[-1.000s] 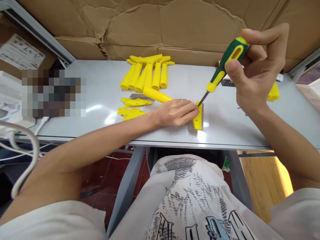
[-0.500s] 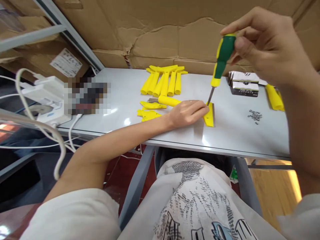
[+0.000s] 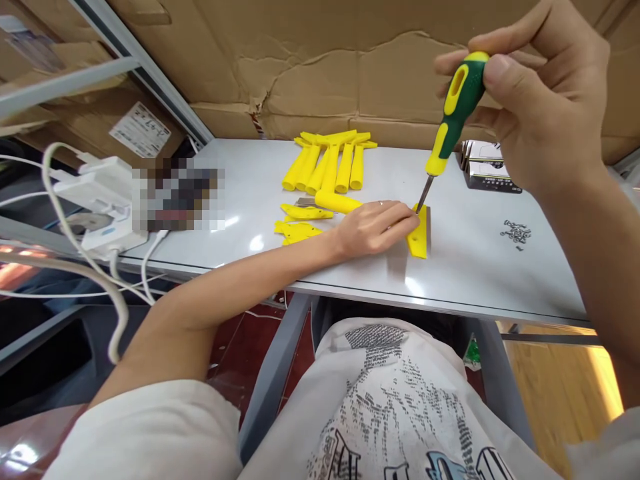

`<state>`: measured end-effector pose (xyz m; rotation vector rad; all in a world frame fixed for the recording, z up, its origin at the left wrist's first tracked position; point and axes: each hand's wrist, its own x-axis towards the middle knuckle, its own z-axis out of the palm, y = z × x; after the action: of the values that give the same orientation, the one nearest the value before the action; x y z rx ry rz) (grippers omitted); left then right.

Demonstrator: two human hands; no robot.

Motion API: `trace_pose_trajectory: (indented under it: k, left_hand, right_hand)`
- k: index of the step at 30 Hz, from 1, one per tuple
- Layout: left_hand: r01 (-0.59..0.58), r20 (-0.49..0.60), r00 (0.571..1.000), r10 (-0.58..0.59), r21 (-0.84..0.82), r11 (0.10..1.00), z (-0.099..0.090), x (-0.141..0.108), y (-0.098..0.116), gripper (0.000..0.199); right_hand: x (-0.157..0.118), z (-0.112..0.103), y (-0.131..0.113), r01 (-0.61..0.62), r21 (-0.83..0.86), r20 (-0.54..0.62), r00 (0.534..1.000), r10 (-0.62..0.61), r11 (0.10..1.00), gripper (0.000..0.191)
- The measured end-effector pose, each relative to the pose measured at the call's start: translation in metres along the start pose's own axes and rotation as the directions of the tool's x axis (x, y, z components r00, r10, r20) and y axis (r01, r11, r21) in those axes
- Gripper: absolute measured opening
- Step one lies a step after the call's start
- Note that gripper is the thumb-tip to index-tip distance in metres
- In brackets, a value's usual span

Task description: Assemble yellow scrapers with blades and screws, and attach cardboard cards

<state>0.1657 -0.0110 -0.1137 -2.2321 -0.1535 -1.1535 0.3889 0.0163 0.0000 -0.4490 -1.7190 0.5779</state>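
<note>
Right hand (image 3: pixel 543 100): up high, fingers wrapped tight around the top of a green and yellow plastic screwdriver (image 3: pixel 453 120).
Screwdriver: tilted, handle up and to the right, thin metal tip down at the top end of a flat yellow plastic plate (image 3: pixel 419 235).
Yellow plate: flat on the pale grey bench (image 3: pixel 475 267), near the front edge, with a small hole showing in it.
Left hand (image 3: pixel 375 227): flat on the bench, palm down, fingers straight and close together, fingertips (image 3: pixel 407 217) touching the left edge of the yellow plate, pressing on it, not gripping.
Behind the left hand: one long yellow plastic handle (image 3: pixel 337 201) lying on its side, just beside the wrist.
Far back: a row of yellow plastic handles (image 3: pixel 327 163), side by side, near the brown cardboard wall (image 3: pixel 325 67).
Left of the wrist: two flat yellow plastic pieces (image 3: pixel 300 222).
Right side: a little heap of small dark screws (image 3: pixel 515 233), and a black and white box (image 3: pixel 490 175) behind it.
Left end: a white plug strip with white cables (image 3: pixel 97 200).
</note>
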Motion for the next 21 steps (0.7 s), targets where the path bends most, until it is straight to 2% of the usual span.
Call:
trace_pose_trajectory:
  k: [2, 4, 6, 9, 13, 15, 18, 21]
  left_hand:
    - [-0.011, 0.009, 1.0, 0.012, -0.005, 1.0, 0.0, 0.0, 0.0, 0.016]
    - [-0.019, -0.003, 1.0, 0.019, -0.01, 1.0, 0.0, 0.001, 0.001, 0.014]
    - [-0.013, -0.02, 1.0, 0.013, -0.02, 1.0, -0.001, 0.001, 0.0, 0.012]
    - [0.012, -0.013, 1.0, -0.013, -0.049, 0.999, -0.002, 0.0, -0.001, 0.014]
    - [0.029, 0.029, 0.999, -0.027, -0.051, 0.998, -0.001, -0.005, -0.002, 0.017]
    - [0.017, 0.039, 0.999, -0.015, -0.035, 0.999, 0.0, -0.007, -0.002, 0.017]
    - [0.015, 0.042, 0.999, -0.013, -0.03, 0.999, -0.001, -0.006, -0.002, 0.017]
    - [0.017, 0.02, 1.0, -0.016, -0.028, 0.999, -0.002, -0.003, -0.002, 0.016]
  right_hand:
    - [-0.001, 0.003, -0.002, 0.03, 0.013, -0.018, 0.999, -0.03, 0.999, 0.035]
    - [-0.003, 0.005, -0.003, 0.156, -0.103, -0.098, 0.981, -0.166, 0.982, 0.03]
    - [-0.007, 0.008, -0.003, 0.218, -0.24, -0.152, 0.954, -0.259, 0.946, 0.024]
    - [-0.011, 0.009, -0.008, 0.155, -0.291, -0.102, 0.976, -0.192, 0.944, 0.026]
    - [-0.009, 0.007, -0.018, 0.101, -0.149, 0.049, 0.994, -0.095, 0.984, 0.031]
    - [-0.008, 0.005, -0.02, 0.111, -0.16, 0.057, 0.993, -0.103, 0.981, 0.034]
    - [-0.008, 0.003, -0.02, 0.162, -0.276, -0.006, 0.985, -0.17, 0.947, 0.027]
    - [-0.011, 0.002, -0.02, 0.171, -0.285, 0.037, 0.985, -0.167, 0.943, 0.026]
